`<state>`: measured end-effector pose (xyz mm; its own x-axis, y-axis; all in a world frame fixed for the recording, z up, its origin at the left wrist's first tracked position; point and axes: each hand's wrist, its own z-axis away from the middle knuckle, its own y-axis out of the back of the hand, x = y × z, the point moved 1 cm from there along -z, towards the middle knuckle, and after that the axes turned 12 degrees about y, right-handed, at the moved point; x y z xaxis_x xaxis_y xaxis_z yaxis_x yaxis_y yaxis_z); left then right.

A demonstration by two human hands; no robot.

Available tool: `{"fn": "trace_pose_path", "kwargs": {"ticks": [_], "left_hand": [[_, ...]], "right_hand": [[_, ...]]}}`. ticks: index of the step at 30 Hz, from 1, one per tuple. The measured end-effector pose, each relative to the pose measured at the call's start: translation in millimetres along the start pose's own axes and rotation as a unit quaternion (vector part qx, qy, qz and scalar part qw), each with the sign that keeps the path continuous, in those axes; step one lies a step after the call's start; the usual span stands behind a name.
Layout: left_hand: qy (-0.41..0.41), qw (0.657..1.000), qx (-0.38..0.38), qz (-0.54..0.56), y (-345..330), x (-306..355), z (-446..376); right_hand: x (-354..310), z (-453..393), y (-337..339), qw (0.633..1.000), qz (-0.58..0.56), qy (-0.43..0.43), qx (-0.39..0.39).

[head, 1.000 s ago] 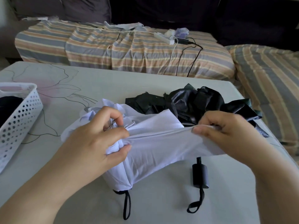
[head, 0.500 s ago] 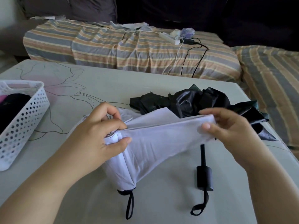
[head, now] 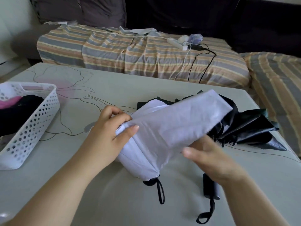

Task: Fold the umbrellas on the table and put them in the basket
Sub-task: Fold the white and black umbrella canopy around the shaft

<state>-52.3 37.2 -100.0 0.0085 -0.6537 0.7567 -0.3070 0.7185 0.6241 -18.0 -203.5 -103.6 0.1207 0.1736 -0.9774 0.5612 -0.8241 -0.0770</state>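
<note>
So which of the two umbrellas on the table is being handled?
The white umbrella: the left hand grips it and the right hand reaches under it. The black umbrella lies untouched behind.

Place: a home living room is showing here.
Seating: a sofa (head: 143,57) under a striped cover is sitting just behind the table (head: 114,88).
Cushions: dark pillows (head: 91,12) are leaning at its back.
Clutter: a power strip (head: 177,44) with trailing cables is lying on the seat.
</note>
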Motion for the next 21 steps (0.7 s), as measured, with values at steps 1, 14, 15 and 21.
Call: {"fn": "trace_pose_path", "kwargs": {"ticks": [1,14,15,21], "left_hand": [[0.006,1.000,0.000,0.005,-2.0,-1.3,-1.0],[0.178,0.969,-0.127,0.119,-1.0,-24.1,-18.7],[0.209,0.959,-0.145,0.128,1.0,-25.1,-18.6],[0.179,0.964,-0.189,0.059,13.6,-18.8,-8.7]], "right_hand": [[3.0,-2.8,-8.8,0.999,0.048,-0.008,0.007],[31.0,14.9,-66.8,0.872,0.386,0.146,-0.263],[37.6,16.0,-66.4,0.862,0.415,0.137,-0.256],[25.6,10.5,-66.7,0.945,0.285,0.105,-0.124]]}}
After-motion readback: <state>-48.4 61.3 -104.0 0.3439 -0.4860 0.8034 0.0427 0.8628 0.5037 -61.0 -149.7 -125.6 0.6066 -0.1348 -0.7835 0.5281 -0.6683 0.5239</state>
